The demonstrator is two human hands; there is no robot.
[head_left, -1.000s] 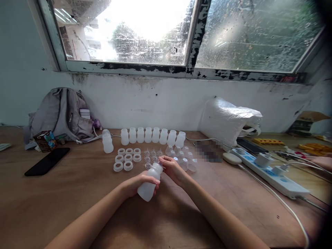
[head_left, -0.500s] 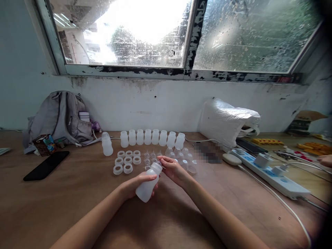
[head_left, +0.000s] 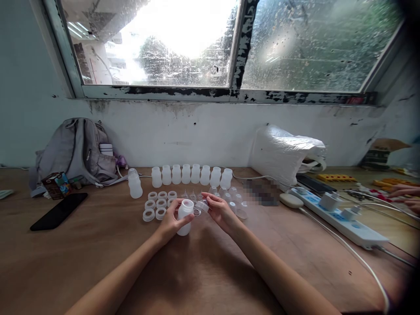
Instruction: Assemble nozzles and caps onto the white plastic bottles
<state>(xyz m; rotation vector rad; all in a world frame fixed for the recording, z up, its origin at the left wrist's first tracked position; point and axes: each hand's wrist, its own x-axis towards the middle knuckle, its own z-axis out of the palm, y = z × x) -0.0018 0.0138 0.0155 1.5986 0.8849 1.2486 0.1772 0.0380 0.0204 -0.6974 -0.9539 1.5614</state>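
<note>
My left hand [head_left: 171, 223] is closed around an open-topped, frosted white baby bottle [head_left: 184, 225], which stands nearly upright. My right hand [head_left: 219, 211] pinches a translucent bottle collar [head_left: 202, 206] just to the right of the bottle mouth, apart from it. Whether a teat sits in that collar is hard to make out. Behind the hands lie several clear teats [head_left: 192, 195], partly hidden. Loose white collars [head_left: 148, 215] form rows at the left, and clear dome caps [head_left: 232, 204] stand at the right.
A row of open bottles [head_left: 186, 174] runs along the back, with a capped bottle [head_left: 135, 184] at its left. A phone [head_left: 59, 211], backpack [head_left: 72, 151] and small box [head_left: 56, 184] are on the left. Rightward are a white bag [head_left: 278, 153], power strip [head_left: 341, 218] and another person's hand [head_left: 407, 194].
The collar has come off the bottle and is now apart in my right hand. My left hand has tipped the bottle from leaning to nearly upright. The other person's hand shows more at the right.
</note>
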